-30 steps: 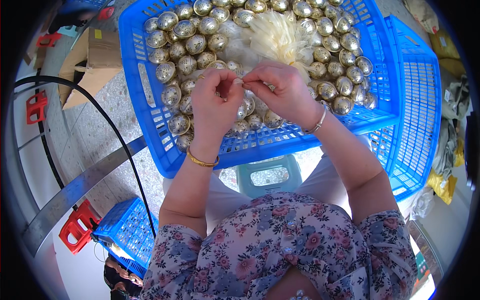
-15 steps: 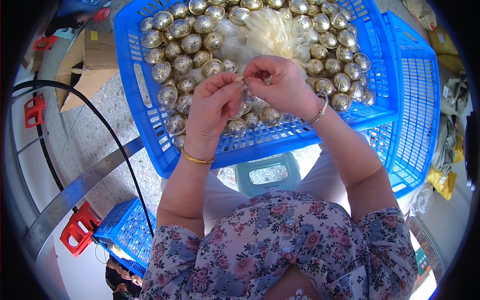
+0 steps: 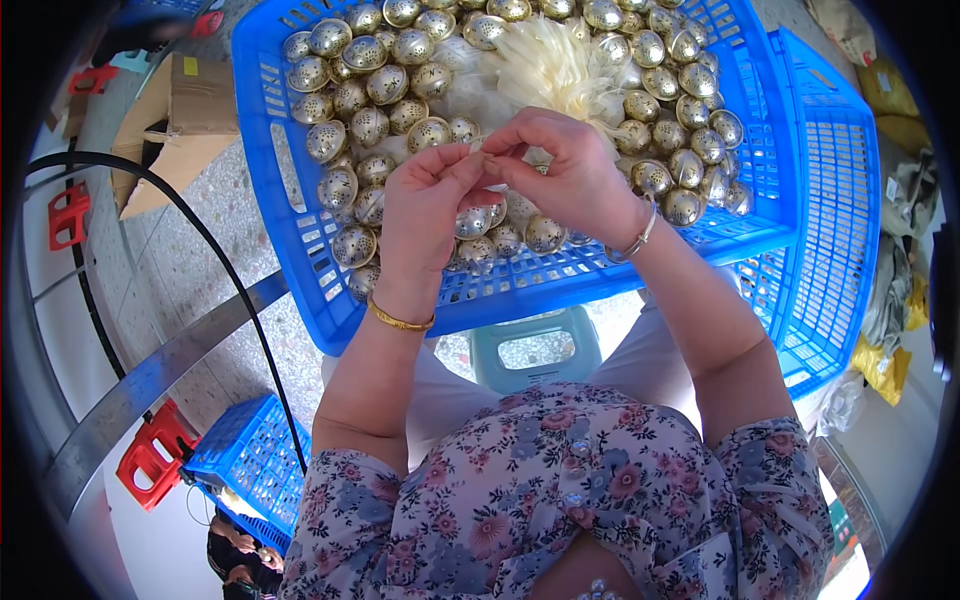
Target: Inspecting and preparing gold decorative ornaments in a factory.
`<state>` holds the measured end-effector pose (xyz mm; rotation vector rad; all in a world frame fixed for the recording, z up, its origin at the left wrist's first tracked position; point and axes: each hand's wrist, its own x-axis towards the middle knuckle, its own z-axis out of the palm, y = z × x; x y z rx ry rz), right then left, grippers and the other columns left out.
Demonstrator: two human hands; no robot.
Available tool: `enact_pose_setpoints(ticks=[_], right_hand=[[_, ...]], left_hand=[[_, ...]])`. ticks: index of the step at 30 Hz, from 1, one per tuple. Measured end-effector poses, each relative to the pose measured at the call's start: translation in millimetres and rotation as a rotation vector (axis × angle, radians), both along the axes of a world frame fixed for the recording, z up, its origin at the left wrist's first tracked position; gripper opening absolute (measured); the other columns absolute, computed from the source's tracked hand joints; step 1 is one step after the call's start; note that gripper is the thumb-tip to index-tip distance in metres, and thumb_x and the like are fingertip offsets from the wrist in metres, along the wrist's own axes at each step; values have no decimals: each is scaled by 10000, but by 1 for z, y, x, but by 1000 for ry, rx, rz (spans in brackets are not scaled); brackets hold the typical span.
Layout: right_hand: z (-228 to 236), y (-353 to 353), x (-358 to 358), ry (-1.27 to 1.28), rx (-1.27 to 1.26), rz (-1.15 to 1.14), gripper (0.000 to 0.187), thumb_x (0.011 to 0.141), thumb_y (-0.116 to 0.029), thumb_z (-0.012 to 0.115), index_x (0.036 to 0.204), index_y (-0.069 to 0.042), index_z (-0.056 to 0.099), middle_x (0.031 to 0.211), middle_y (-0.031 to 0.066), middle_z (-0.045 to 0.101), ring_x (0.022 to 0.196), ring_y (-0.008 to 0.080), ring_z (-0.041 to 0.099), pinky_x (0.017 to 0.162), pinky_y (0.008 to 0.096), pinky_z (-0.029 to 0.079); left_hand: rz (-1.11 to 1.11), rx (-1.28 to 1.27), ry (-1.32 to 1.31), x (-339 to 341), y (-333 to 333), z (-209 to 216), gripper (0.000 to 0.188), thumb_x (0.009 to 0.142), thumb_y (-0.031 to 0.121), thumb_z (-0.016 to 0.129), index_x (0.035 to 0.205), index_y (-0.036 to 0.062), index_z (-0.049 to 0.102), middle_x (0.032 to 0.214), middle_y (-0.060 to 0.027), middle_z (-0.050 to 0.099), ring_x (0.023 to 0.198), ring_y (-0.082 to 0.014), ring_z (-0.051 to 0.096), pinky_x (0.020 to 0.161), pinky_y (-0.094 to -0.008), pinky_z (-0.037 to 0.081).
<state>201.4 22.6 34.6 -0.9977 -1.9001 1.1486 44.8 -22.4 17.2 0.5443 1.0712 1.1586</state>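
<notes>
My left hand (image 3: pixel 428 205) and my right hand (image 3: pixel 567 178) meet above the near part of a blue plastic crate (image 3: pixel 480 308). Thumb and fingers are pinched on both, fingertip against fingertip. Whatever lies between the tips is too small and too covered to make out. Around and below them, many perforated gold metal balls (image 3: pixel 387 85) fill the crate. Just beyond my right hand lies a bundle of sheer cream ribbons (image 3: pixel 550 70), with whitish clear plastic (image 3: pixel 462 85) beside it. One silvery-gold ball (image 3: pixel 473 221) shows directly beneath my fingers.
Another blue crate (image 3: pixel 840 200) stands at the right. A pale teal stool (image 3: pixel 490 350) is between my knees. At the left are an open cardboard box (image 3: pixel 200 110), a black cable (image 3: pixel 215 260), red stools (image 3: pixel 150 460) and a smaller blue crate (image 3: pixel 255 460). Another person (image 3: pixel 240 550) sits at lower left.
My fingertips stay together and have shifted slightly, with the right fingers closing lower over the left. A pale tip seen between them before is now mostly covered. The crate appears nearly unmoved.
</notes>
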Motion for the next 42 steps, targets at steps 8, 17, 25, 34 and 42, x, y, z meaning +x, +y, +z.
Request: enact_pose_setpoints(ticks=[8,17,25,34,42], right_hand=[[-1,3,4,-210,428,-1,99,704,5,619,796,-29,609,744,78,595,682,198,596,629,273,470],[-3,2,2,42,23,20,211,715,-7,619,924,2,591,882,73,592,774,143,603,693,258,481],[-1,4,6,10,-74,83,409,719,-55,576,1126,-39,546,988,81,598,867,166,582,791,288,453],[14,13,18,-97,-433,441,486,692,-39,538,1177,-36,511,954,86,614,839,151,572,779,297,463],[-8,16,28,-102,-130,377,404,750,6,532,1152,-36,528,854,106,641,788,154,625,719,269,491]], left_hand=[[4,1,-11,5,0,0,157,850,77,547,942,-47,576,843,-116,629,747,-173,628,658,-277,544],[59,28,-132,1,1,2,145,851,73,542,942,-31,588,859,-123,635,775,-200,635,673,-304,548],[35,51,-210,2,-1,6,141,850,71,545,951,-14,594,873,-135,635,801,-229,636,695,-337,545],[-172,38,-129,1,-2,11,136,804,34,585,924,-28,598,860,-134,638,771,-197,639,697,-293,532],[-214,23,-68,0,0,4,104,780,-11,560,878,-19,594,815,-110,633,755,-183,636,686,-274,525]])
